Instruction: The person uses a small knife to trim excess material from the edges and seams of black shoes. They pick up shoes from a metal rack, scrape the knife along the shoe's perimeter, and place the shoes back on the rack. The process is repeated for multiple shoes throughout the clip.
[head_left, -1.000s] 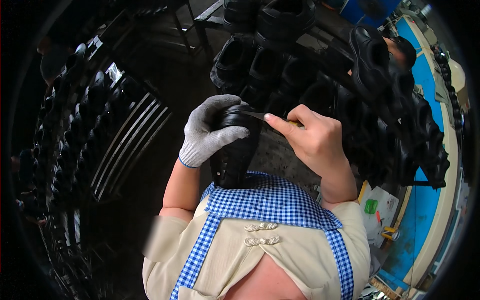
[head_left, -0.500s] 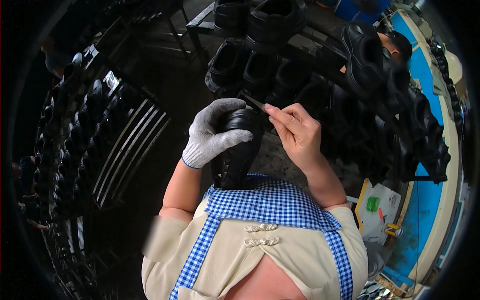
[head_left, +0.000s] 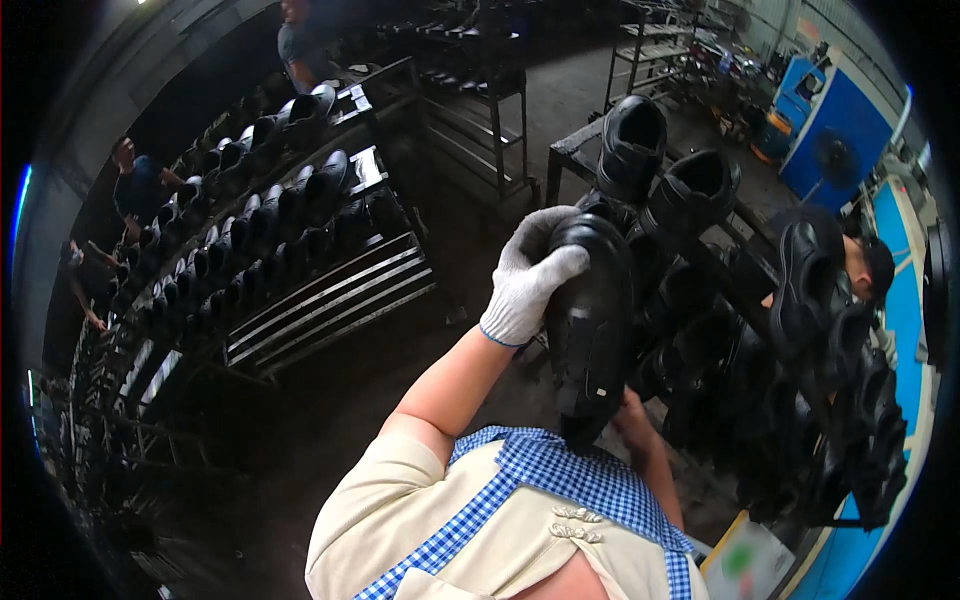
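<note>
Black shoe (head_left: pixel 592 345) is clasped by curled, gloved left hand (head_left: pixel 530 275); right hand (head_left: pixel 632 418) is partly hidden (grip cannot be told). Shoe might be dropped should clasp slip.

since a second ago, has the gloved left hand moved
Yes: the gloved left hand has moved forward, nearer the far corner of the shoe rack.

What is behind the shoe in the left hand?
Behind the shoe: other shoes and part of the right hand. The hand's remainder, and anything it may hold, is covered.
</note>
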